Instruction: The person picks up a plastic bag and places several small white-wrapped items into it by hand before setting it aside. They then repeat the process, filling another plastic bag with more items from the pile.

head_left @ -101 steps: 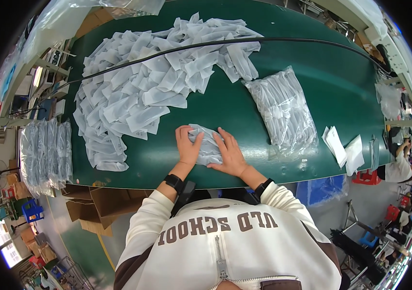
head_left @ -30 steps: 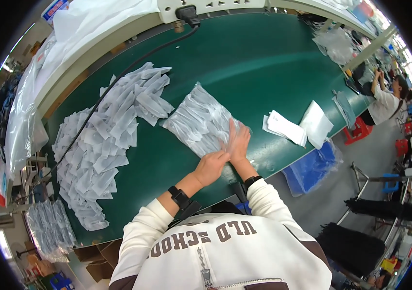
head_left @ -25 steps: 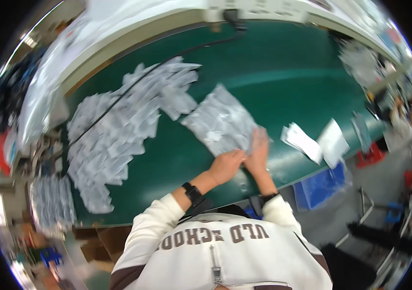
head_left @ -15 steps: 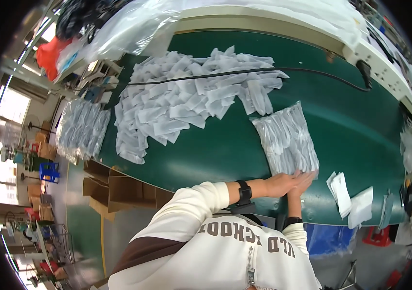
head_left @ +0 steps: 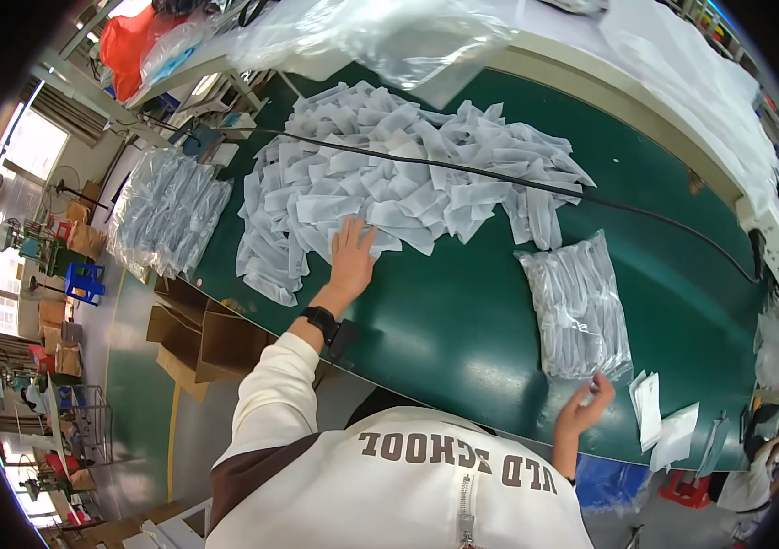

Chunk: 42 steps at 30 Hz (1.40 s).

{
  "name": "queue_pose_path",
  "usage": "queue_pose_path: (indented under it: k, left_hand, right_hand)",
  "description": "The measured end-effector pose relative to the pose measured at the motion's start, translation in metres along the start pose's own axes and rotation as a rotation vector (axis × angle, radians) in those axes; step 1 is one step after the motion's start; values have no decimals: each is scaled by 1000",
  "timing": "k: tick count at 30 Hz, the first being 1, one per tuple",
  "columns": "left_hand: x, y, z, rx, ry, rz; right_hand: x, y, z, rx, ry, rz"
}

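My left hand (head_left: 351,258) lies open, fingers stretched out, at the near edge of a large pile of whitish translucent sleeve-like pouches (head_left: 380,174). Its fingertips touch the pouches there. A clear plastic bag (head_left: 581,311) packed with similar pouches lies flat on the green table, right of the pile. Just below that bag's near edge is my right hand (head_left: 583,408), fingers curled in toward the thumb. Something small and pale shows between them, too small to make out.
Another filled clear bag (head_left: 170,210) sits at the left. Folded white pieces (head_left: 646,408) lie at the right table edge. A black cable (head_left: 462,166) crosses over the pile. Cardboard boxes (head_left: 225,343) stand below the left edge. Clear plastic sheeting (head_left: 380,41) hangs from the shelf at the back.
My hands were together on the packed bag's near edge. My left hand has moved left to the pouch pile, and my right has drawn back slightly with curled fingers. The view has shifted.
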State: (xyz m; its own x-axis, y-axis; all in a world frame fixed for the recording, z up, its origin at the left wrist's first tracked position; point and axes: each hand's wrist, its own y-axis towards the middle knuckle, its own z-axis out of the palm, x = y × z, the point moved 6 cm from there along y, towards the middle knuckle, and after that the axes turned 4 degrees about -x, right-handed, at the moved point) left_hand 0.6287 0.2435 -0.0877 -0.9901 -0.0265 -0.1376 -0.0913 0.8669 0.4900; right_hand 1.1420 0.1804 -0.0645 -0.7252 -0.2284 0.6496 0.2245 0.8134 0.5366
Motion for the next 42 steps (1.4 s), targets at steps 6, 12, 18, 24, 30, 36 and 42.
queue_pose_path:
  k: [6,12,18,24,30,36,42]
  left_hand:
    - [-9,-27,35,271,-119,68]
    - [-50,-99,27,367,-201,335]
    - [1,-123,-13,408,-443,218]
    - [54,-143,-38,624,-314,118]
    - [77,-149,-42,302,-701,-36]
    - [61,-133,-35,374,-696,-97]
    - [42,-114,-28,414,-730,-135]
  right_hand:
    - [169,18,162,348,316,-402]
    - [262,-20,301,655,427,-488]
    - [346,-69,363,708,238,-837]
    - [315,-99,405,854,1,-875]
    - [243,-81,325,946,111,-805]
    - [246,-67,255,733,47,-662]
    - [240,-104,274,1036,175,-443]
